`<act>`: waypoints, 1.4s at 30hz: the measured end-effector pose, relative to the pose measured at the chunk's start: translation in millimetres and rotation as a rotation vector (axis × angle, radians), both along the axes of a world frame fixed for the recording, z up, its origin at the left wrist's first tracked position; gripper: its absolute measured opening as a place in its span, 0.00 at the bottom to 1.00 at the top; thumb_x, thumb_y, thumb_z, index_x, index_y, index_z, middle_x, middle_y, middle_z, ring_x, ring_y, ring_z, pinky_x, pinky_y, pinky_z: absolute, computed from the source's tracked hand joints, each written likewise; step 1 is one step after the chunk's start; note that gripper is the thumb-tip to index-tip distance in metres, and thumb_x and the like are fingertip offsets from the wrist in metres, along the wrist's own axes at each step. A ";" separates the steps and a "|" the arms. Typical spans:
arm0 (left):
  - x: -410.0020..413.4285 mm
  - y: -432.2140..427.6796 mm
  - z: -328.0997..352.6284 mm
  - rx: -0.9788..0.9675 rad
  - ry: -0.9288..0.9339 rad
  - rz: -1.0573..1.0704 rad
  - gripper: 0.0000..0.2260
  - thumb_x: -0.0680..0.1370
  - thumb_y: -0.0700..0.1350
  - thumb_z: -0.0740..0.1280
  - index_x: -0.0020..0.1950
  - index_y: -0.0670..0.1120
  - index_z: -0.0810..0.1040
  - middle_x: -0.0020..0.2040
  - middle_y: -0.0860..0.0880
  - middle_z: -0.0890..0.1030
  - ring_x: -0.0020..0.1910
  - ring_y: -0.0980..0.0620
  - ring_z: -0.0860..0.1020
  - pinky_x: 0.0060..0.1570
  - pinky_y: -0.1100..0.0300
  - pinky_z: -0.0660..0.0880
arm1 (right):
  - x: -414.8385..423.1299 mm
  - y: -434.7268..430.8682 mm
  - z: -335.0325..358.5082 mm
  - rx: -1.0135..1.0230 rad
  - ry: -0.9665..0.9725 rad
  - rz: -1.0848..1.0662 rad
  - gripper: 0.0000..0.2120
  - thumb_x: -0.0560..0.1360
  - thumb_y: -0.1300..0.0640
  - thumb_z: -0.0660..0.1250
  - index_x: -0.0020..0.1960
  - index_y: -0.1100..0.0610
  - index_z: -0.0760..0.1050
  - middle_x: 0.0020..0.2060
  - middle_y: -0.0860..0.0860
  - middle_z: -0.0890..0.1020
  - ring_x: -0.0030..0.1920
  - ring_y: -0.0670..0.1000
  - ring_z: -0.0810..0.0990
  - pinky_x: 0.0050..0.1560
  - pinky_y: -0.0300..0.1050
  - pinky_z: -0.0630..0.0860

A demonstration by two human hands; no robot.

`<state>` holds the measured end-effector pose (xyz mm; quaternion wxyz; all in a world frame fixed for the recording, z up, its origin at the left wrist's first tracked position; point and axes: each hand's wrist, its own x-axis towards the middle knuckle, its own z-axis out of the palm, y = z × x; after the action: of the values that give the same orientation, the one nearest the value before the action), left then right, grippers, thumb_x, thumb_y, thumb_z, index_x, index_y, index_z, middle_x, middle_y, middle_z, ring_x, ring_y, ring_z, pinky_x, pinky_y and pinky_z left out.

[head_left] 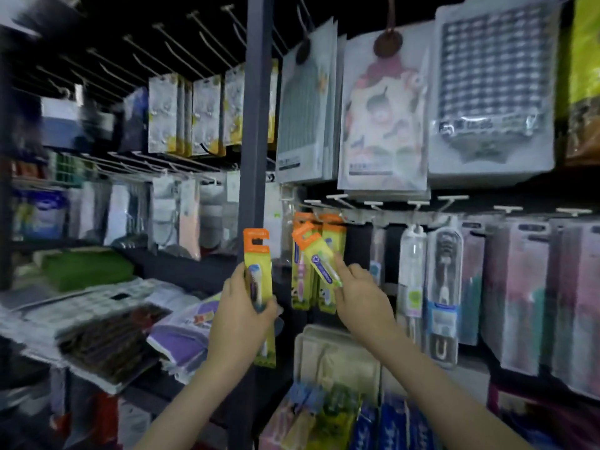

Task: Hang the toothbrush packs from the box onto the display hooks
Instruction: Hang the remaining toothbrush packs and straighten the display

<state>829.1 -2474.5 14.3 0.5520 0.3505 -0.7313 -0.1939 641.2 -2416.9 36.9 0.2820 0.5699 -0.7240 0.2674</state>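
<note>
Orange-topped toothbrush packs (257, 271): left hand (242, 316) grips one, right hand (360, 295) another.

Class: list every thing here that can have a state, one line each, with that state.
left hand, grips the left pack
left pack, upright, held, not hung
right hand, pinches the right pack
right pack, tilted, held
hung packs, on their hook
upper hooks, bare

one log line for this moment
left hand: holds upright toothbrush pack | right hand: pinches tilted toothbrush pack in front of hung packs | stage: neither held pack on a hook
</note>
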 end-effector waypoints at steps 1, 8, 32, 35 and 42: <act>-3.8 -1.3 3.7 -0.018 0.006 0.013 0.24 0.74 0.45 0.71 0.67 0.48 0.68 0.54 0.52 0.73 0.50 0.51 0.75 0.40 0.61 0.68 | -4.0 -10.6 4.3 -0.008 -0.016 -0.017 0.33 0.80 0.59 0.57 0.78 0.55 0.43 0.61 0.53 0.70 0.60 0.54 0.69 0.54 0.46 0.73; -22.2 -5.7 10.1 -0.079 -0.024 0.061 0.32 0.76 0.45 0.68 0.76 0.51 0.55 0.60 0.56 0.67 0.51 0.60 0.70 0.42 0.66 0.67 | -16.5 -61.6 2.3 -0.047 -0.201 -0.101 0.29 0.81 0.60 0.55 0.78 0.60 0.46 0.67 0.56 0.66 0.64 0.55 0.69 0.52 0.47 0.74; -59.4 -5.5 27.0 0.316 0.240 -0.375 0.15 0.74 0.44 0.73 0.49 0.57 0.68 0.45 0.51 0.79 0.44 0.51 0.80 0.44 0.52 0.80 | 11.6 0.8 -8.7 0.121 -0.631 0.773 0.30 0.81 0.58 0.60 0.71 0.31 0.51 0.74 0.44 0.62 0.71 0.43 0.64 0.69 0.41 0.67; -63.6 -3.9 30.7 0.380 0.318 -0.445 0.15 0.75 0.41 0.71 0.57 0.54 0.71 0.47 0.49 0.79 0.44 0.50 0.80 0.38 0.53 0.79 | 9.8 5.3 -8.5 0.130 -0.589 0.736 0.38 0.79 0.63 0.61 0.67 0.26 0.46 0.69 0.41 0.68 0.65 0.40 0.71 0.60 0.33 0.72; -56.4 -5.3 36.1 -0.392 -0.085 0.057 0.25 0.78 0.51 0.64 0.73 0.45 0.66 0.65 0.47 0.72 0.64 0.50 0.69 0.59 0.59 0.69 | -3.4 -7.2 -8.6 -0.064 -0.554 0.596 0.31 0.80 0.62 0.58 0.76 0.41 0.50 0.62 0.46 0.75 0.48 0.40 0.78 0.42 0.28 0.72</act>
<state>772.7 -2479.9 50.3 0.5835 0.2646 -0.7676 -0.0172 637.8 -2424.1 28.3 0.0039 0.6523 -0.5668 0.5032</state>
